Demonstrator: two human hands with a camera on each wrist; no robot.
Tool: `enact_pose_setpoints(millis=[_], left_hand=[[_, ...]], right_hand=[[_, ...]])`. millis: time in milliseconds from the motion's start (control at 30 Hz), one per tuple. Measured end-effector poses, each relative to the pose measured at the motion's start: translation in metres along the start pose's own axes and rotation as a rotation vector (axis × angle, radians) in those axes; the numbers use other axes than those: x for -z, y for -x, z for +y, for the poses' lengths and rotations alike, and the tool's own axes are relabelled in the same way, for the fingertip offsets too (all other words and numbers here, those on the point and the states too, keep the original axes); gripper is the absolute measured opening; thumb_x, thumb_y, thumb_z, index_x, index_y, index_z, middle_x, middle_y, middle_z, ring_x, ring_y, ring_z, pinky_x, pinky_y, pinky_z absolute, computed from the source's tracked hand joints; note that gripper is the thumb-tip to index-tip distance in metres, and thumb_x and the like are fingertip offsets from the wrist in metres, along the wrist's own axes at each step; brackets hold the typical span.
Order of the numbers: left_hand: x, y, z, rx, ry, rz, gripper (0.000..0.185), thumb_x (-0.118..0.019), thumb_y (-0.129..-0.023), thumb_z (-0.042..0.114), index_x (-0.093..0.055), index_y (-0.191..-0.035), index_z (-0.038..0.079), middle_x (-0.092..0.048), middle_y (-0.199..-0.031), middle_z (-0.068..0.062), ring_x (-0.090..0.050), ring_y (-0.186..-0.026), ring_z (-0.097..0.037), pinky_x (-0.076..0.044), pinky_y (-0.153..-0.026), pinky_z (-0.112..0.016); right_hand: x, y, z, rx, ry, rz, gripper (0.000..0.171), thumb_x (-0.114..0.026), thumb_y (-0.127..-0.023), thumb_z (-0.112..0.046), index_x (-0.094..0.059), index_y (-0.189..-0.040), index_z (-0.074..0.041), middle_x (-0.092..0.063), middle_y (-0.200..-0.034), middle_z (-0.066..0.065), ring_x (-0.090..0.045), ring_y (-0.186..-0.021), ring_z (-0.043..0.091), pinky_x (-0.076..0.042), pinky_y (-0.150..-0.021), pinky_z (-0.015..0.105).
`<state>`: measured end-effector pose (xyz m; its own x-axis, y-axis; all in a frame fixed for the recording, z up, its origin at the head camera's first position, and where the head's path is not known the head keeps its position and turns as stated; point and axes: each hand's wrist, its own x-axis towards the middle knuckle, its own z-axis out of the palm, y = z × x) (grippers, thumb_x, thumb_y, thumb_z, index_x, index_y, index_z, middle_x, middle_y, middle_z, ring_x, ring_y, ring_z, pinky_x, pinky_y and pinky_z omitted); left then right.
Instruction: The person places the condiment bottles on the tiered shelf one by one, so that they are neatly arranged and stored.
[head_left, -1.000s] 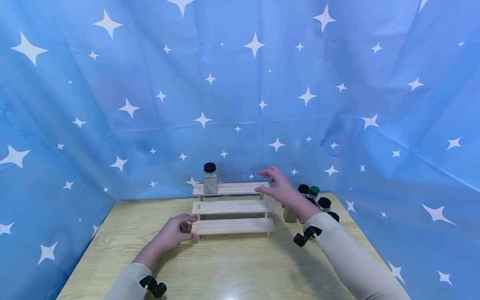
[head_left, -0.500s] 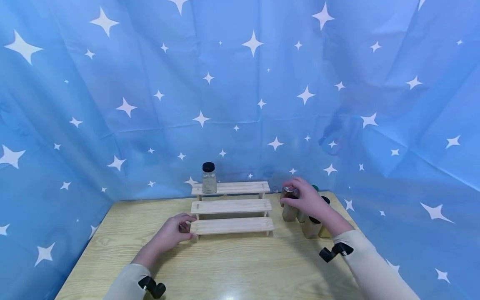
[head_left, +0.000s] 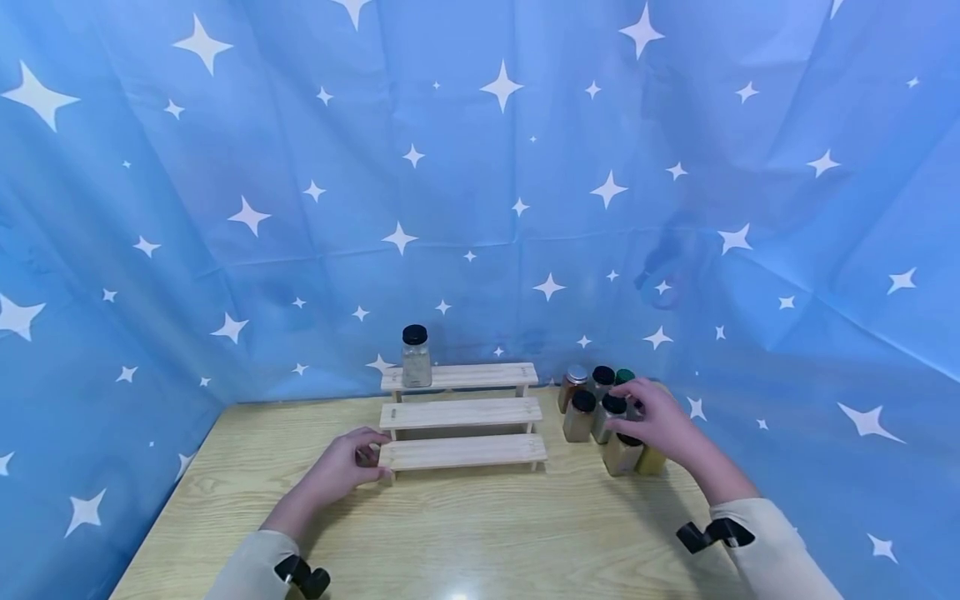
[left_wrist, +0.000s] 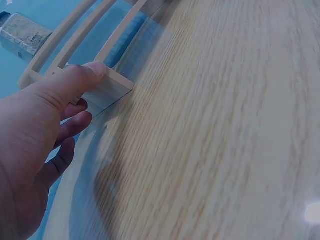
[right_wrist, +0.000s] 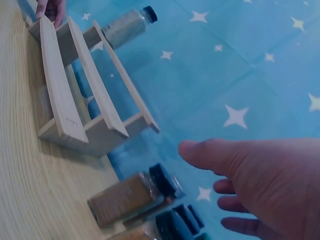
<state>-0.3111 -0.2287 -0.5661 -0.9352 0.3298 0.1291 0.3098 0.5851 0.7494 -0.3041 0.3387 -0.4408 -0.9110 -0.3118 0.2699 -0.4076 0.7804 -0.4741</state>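
Left hand (head_left: 347,462) sits lower centre-left of the head view, thumb on top and fingers curled under the left end of the lowest step of the wooden three-step rack (head_left: 461,412). Looks like a bracing grip so the rack doesn't slide on the surface (head_left: 480,533). Left wrist view confirms: thumb pressed on the step's end block, fingers tucked below.

Right hand (head_left: 656,427) is at centre-right, hovering over a cluster of spice jars (head_left: 600,412) standing just right of the rack. Fingers loosely spread, fingertips at the black lid of one jar (head_left: 613,406). Can't tell if they actually touch it; nothing pinched yet, judging by the right wrist view, where the open fingers (right_wrist: 240,160) hang above the jars.

Jars are packed close, touching or nearly so, all upright. Mostly black lids, one silver lid (head_left: 576,373) at the cluster's back left, one green (head_left: 624,377) behind.

One black-lidded jar (head_left: 416,357) already stands upright on the left end of the top step, well apart from the cluster. Other two steps carry nothing.

Blue star-print cloth (head_left: 480,167) fills the background.
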Motion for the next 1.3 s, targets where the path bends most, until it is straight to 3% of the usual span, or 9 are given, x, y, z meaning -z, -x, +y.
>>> enact_pose_setpoints(millis=[233,567,900,1300], left_hand=[[0.000,0.002,0.002,0.006,0.014,-0.005,0.053,-0.093,-0.094,0.028,-0.074,-0.142,0.013,-0.069,-0.130,0.003,-0.068,-0.101,-0.016,-0.060,-0.083,-0.031],[0.000,0.003,0.001,0.008,0.020,-0.005,0.053,-0.092,-0.095,0.027,-0.073,-0.142,0.013,-0.069,-0.127,0.003,-0.068,-0.100,-0.015,-0.060,-0.082,-0.031],[-0.001,0.002,0.000,-0.001,0.021,-0.007,0.054,-0.092,-0.094,0.026,-0.073,-0.142,0.012,-0.068,-0.123,0.004,-0.068,-0.099,-0.016,-0.060,-0.083,-0.031],[0.000,0.002,-0.001,-0.018,0.018,-0.011,0.055,-0.092,-0.095,0.027,-0.072,-0.143,0.010,-0.068,-0.125,0.005,-0.068,-0.099,-0.015,-0.060,-0.083,-0.031]], right_hand=[[-0.002,0.015,0.014,0.018,0.012,0.004,0.049,-0.091,-0.095,-0.015,-0.071,-0.136,0.003,-0.065,-0.134,0.019,-0.060,-0.120,0.041,-0.053,-0.097,0.062],[-0.006,0.023,0.023,-0.011,0.068,0.003,0.053,-0.094,-0.091,-0.021,-0.074,-0.134,0.003,-0.075,-0.127,0.018,-0.063,-0.119,0.042,-0.052,-0.099,0.065],[-0.011,0.025,0.035,0.017,0.132,0.012,0.048,-0.096,-0.088,-0.021,-0.079,-0.129,-0.003,-0.078,-0.124,0.011,-0.058,-0.108,0.029,-0.052,-0.091,0.056],[-0.015,0.030,0.041,0.007,0.122,0.029,0.047,-0.097,-0.087,-0.023,-0.081,-0.130,-0.008,-0.072,-0.118,0.008,-0.058,-0.105,0.028,-0.051,-0.083,0.051]])
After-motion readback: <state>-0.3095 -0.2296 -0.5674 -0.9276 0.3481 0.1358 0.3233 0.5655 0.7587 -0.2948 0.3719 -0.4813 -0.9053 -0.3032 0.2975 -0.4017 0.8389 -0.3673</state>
